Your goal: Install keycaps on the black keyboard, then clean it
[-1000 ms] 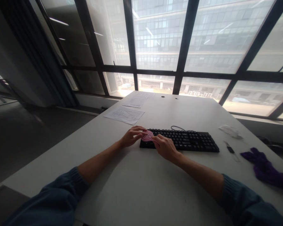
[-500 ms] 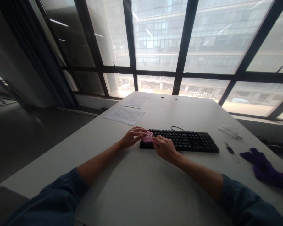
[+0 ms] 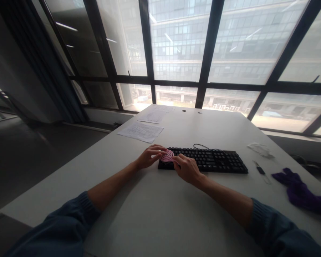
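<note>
Over the left end of a black keyboard (image 3: 211,159) is a pink hairbrush (image 3: 167,155) with a round, spiral-patterned head, its bristles facing down toward the keys. The fingers and thumb of my left hand (image 3: 149,156) are closed on the left edge of the brush head. My right hand (image 3: 186,167) is closed around the brush's handle at the right side of the head, hiding most of that handle. Whether the bristle tips touch the keys I cannot tell.
Printed papers (image 3: 140,131) lie on the white table (image 3: 155,214) at the far left. A crumpled white item (image 3: 260,149), a small black tool with a loop (image 3: 261,170) and a purple cloth (image 3: 302,192) are at the right. Large windows stand behind the table.
Hardly anything differs. Both hands keep their hold on the hairbrush at nearly the same spot, and the whole view has shifted very slightly.
</note>
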The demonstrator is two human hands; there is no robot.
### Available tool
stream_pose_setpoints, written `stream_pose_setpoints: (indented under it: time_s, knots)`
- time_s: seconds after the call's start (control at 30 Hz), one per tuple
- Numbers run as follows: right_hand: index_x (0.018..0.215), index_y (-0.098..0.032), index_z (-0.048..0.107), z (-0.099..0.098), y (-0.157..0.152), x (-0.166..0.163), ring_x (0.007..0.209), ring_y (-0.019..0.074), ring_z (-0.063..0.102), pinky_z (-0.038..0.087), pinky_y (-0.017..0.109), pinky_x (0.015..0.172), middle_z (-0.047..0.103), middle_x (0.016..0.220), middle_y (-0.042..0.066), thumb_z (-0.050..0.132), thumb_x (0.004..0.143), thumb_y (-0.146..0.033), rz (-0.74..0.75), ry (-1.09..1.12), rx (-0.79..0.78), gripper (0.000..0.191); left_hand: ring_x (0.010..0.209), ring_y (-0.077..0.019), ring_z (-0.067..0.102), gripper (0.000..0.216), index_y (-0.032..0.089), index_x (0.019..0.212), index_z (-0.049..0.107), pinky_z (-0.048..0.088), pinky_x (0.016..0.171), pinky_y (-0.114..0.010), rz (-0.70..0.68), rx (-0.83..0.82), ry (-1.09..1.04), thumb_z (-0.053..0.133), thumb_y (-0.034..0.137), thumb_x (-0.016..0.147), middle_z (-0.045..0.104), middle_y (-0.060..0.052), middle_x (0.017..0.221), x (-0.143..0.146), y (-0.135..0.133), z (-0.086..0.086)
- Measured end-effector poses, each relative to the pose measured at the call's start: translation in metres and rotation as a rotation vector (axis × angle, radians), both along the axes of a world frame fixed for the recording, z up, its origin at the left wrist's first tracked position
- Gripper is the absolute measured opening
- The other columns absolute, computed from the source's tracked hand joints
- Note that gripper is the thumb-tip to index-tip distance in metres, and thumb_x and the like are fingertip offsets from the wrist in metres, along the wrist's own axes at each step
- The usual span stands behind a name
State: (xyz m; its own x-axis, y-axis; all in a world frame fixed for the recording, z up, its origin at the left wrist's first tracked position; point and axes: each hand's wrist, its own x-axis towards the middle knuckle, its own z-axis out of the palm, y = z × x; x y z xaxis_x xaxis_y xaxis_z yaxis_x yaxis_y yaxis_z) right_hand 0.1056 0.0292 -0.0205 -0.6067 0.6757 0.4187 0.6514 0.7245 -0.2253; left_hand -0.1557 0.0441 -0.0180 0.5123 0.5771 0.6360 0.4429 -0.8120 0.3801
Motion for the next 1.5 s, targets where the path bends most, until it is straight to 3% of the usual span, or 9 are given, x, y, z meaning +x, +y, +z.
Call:
stream_pose_setpoints:
  time_s: [0.83,1.23,1.5]
  knots:
    - [0.112,-0.024,0.069,0.002,-0.005,0.000,0.080,0.0148,0.064,0.035,0.024,0.065,0.068,0.093,0.003,0.047,0.099,-0.026,0.021,0.022,0.009,0.026,0.117,-0.0245,0.063,0.028,0.023,0.114,0.075,0.049,0.101,-0.045,-0.025,-0.002,-0.009,0.053,0.033,0.101,0.073,-0.013,0.118,0.001,-0.002,0.002]
    - [0.116,-0.024,0.068,0.000,0.001,-0.001,0.085,0.0156,0.063,0.039,0.024,0.070,0.067,0.095,0.004,0.047,0.101,-0.023,0.000,0.031,0.025,0.026,0.113,-0.0229,0.065,0.027,0.022,0.111,0.075,0.050,0.099,-0.041,0.034,0.022,-0.046,0.053,0.033,0.101,0.074,-0.011,0.115,0.002,0.002,-0.004]
    - [0.113,-0.024,0.069,-0.005,0.002,0.000,0.075,0.0142,0.059,0.037,0.024,0.066,0.065,0.086,0.003,0.053,0.097,-0.022,0.121,0.105,0.099,0.023,0.108,-0.0233,0.065,0.030,0.021,0.102,0.078,0.050,0.097,-0.042,0.005,0.048,-0.041,0.051,0.033,0.102,0.075,-0.012,0.107,-0.002,0.002,-0.005]
